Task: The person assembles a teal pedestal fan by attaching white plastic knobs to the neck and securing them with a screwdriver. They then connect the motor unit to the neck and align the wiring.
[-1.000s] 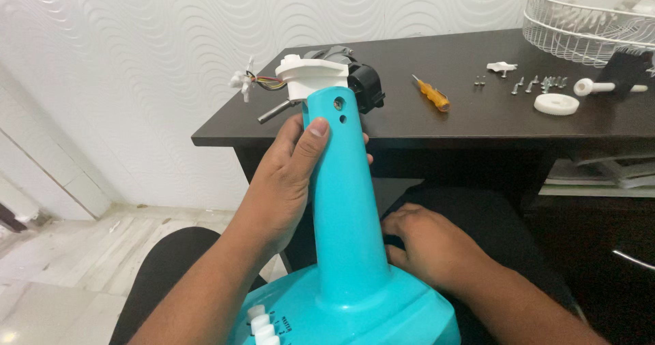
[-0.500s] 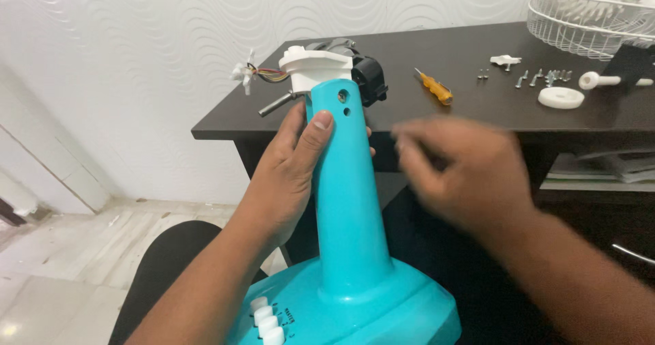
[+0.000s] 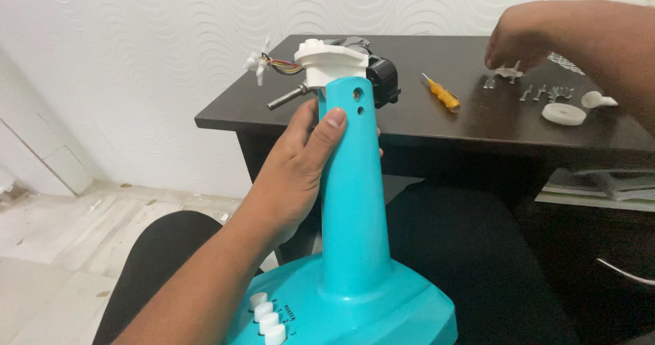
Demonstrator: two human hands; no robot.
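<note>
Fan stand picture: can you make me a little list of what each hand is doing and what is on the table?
left hand: grips the turquoise fan stand
right hand: over the small white part on the table; contact unclear
top of stand: white motor mount, wires at its side
on table: screwdriver, screws, white ring
base: white buttons

1. Your dark table [image 3: 423, 123] carries a yellow screwdriver [image 3: 441, 93] near its centre.
2. At three o'clock of it lie small screws [image 3: 546, 91] and a white disc [image 3: 563, 114].
</note>
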